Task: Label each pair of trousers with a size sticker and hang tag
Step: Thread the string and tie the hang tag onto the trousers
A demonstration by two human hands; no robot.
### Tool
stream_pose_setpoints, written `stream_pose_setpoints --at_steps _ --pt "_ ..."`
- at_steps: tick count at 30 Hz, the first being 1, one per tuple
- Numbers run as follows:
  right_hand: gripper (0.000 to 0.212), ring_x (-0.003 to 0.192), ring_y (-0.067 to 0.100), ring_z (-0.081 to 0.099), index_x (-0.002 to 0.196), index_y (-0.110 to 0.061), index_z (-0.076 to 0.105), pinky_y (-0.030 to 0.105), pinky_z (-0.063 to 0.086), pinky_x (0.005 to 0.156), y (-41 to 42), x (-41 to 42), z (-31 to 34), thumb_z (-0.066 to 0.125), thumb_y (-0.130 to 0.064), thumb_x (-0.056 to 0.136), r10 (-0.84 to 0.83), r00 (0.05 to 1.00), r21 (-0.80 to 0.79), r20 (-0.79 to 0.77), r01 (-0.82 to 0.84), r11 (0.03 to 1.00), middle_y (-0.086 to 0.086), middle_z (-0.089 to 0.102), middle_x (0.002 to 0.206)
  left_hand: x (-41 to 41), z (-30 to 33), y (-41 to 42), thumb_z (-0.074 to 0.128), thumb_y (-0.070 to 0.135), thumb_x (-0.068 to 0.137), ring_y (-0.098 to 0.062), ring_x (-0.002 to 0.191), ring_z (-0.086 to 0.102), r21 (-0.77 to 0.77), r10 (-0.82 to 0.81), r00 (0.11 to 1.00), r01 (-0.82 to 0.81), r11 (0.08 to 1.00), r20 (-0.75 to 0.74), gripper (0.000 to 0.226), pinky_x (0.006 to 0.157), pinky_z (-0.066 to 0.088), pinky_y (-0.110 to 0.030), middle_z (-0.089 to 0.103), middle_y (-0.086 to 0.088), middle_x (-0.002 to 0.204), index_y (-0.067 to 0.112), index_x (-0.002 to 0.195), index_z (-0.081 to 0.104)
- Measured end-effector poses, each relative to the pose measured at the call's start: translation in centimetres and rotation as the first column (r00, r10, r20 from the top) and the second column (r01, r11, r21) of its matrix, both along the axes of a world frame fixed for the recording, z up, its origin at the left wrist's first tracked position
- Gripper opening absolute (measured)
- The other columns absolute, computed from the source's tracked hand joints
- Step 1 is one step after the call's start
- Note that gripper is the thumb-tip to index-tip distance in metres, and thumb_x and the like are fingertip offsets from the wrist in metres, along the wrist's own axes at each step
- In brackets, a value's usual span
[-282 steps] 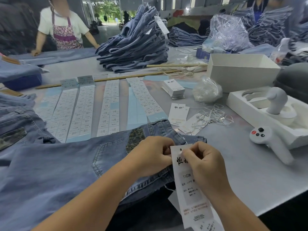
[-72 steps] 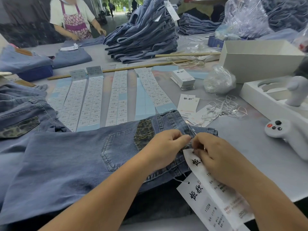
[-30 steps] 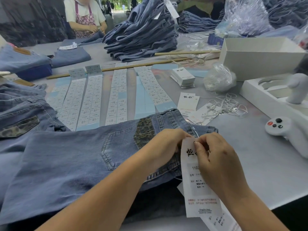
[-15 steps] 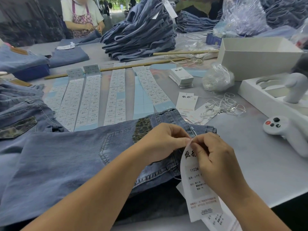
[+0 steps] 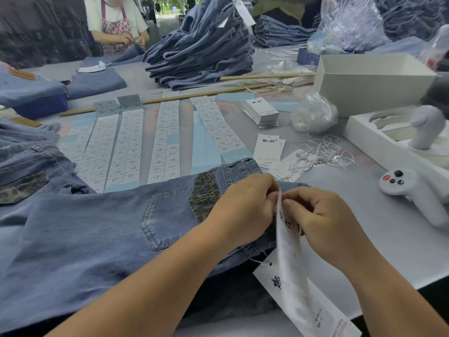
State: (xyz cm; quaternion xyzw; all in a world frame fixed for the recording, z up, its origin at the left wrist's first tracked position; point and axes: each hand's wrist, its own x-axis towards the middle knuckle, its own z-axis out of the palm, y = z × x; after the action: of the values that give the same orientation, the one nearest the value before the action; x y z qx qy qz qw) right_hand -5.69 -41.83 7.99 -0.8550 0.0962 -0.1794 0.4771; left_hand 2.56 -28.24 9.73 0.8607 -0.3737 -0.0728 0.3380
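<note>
Fingertips of left hand (image 5: 245,207) and right hand (image 5: 323,222) pinch top of long white printed paper hang tag (image 5: 289,259) at waistband of blue denim trousers (image 5: 97,234), near bench's front edge; advisable: keep string taut, tag flat, knot snug.

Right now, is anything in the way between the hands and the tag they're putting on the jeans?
Nothing visible. The left hand and right hand both pinch the top of the hang tag already, right at the waistband of the jeans. The spot where their fingertips meet is hidden.
</note>
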Motion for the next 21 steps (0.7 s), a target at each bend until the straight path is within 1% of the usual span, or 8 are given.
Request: stream_pose_setpoints --at_steps 2,4,7,10,14,16,18,21 --pt "0.023 0.047 -0.001 0.048 0.072 -0.023 0.074 0.011 0.037 0.05 -0.4 0.1 -0.2 0.064 -0.016 0.092 0.004 0.999 0.093 -0.035 0.0 0.996 -0.012 0.059 0.052 -0.1 -0.2 -0.1 0.048 0.024 0.1 -0.014 0.083 0.045 0.026 -0.025 0.998 0.024 0.999 0.058 0.01 0.073 0.033 -0.033 0.046 0.014 0.087 0.026 0.091 0.049" --pt "0.023 0.044 0.001 0.044 0.07 -0.019 0.073 0.011 0.035 0.046 -0.6 0.1 -0.2 0.067 -0.025 0.091 0.015 0.998 0.157 -0.064 -0.005 0.988 -0.009 0.055 0.049 0.0 -0.5 -0.1 0.048 0.024 0.1 -0.011 0.084 0.044 0.04 -0.044 0.997 0.041 0.998 0.069 0.006 0.077 0.032 -0.032 0.046 0.014 0.09 0.026 0.095 0.05" --pt "0.017 0.053 0.004 0.06 0.073 -0.021 0.076 0.011 0.042 0.051 -0.6 0.1 -0.2 0.07 -0.022 0.089 0.061 0.992 0.23 -0.111 -0.034 0.973 -0.007 0.07 0.062 0.1 -0.7 -0.1 0.051 0.023 0.099 -0.011 0.083 0.053 -0.038 -0.036 0.999 0.035 0.999 -0.016 0.008 0.071 0.04 -0.031 0.059 0.011 0.09 0.024 0.094 0.057" --pt "0.015 0.066 0.012 0.071 0.079 -0.022 0.077 0.016 0.05 0.058 -0.5 0.1 0.0 0.069 -0.017 0.089 0.077 0.985 0.239 -0.156 -0.038 0.97 -0.003 0.075 0.072 0.4 -1.0 0.0 0.054 0.023 0.098 -0.007 0.081 0.058 -0.081 -0.035 0.993 0.025 0.996 -0.116 0.009 0.066 0.043 -0.024 0.065 0.01 0.089 0.025 0.095 0.062" --pt "0.017 0.058 0.005 0.067 0.074 -0.021 0.075 0.011 0.044 0.05 -0.3 0.1 0.0 0.07 -0.016 0.089 0.044 0.983 0.181 -0.178 -0.012 0.983 -0.007 0.073 0.067 0.6 -1.3 0.3 0.056 0.021 0.097 0.006 0.069 0.052 -0.09 -0.028 0.991 0.016 0.996 -0.132 0.01 0.058 0.034 -0.011 0.061 0.017 0.079 0.026 0.092 0.063" --pt "0.019 0.055 0.001 0.065 0.071 -0.022 0.074 0.01 0.042 0.049 -0.2 0.0 -0.1 0.071 -0.017 0.089 0.013 0.983 0.111 -0.182 0.007 0.994 -0.009 0.072 0.064 0.5 -1.4 0.6 0.056 0.023 0.097 0.006 0.061 0.05 -0.096 -0.015 0.989 0.001 0.995 -0.146 0.01 0.054 0.035 -0.011 0.058 0.017 0.07 0.025 0.091 0.064" --pt "0.019 0.054 0.0 0.064 0.069 -0.023 0.073 0.009 0.042 0.048 -0.2 -0.2 -0.1 0.071 -0.02 0.088 -0.021 0.984 0.024 -0.179 0.025 0.999 -0.012 0.071 0.063 0.5 -1.2 0.8 0.055 0.029 0.098 0.002 0.057 0.05 -0.075 0.0 0.987 -0.012 0.997 -0.161 0.014 0.052 0.036 -0.014 0.059 0.013 0.067 0.027 0.089 0.066" --pt "0.02 0.057 -0.002 0.062 0.067 -0.025 0.072 0.009 0.042 0.048 -0.1 -0.6 -0.1 0.072 -0.022 0.086 -0.06 0.983 -0.1 -0.172 0.043 0.994 -0.017 0.068 0.063 0.5 -1.0 1.0 0.061 0.034 0.094 -0.007 0.076 0.056 0.04 -0.012 0.998 0.014 0.999 -0.069 0.011 0.071 0.05 -0.032 0.058 0.009 0.086 0.03 0.09 0.07"
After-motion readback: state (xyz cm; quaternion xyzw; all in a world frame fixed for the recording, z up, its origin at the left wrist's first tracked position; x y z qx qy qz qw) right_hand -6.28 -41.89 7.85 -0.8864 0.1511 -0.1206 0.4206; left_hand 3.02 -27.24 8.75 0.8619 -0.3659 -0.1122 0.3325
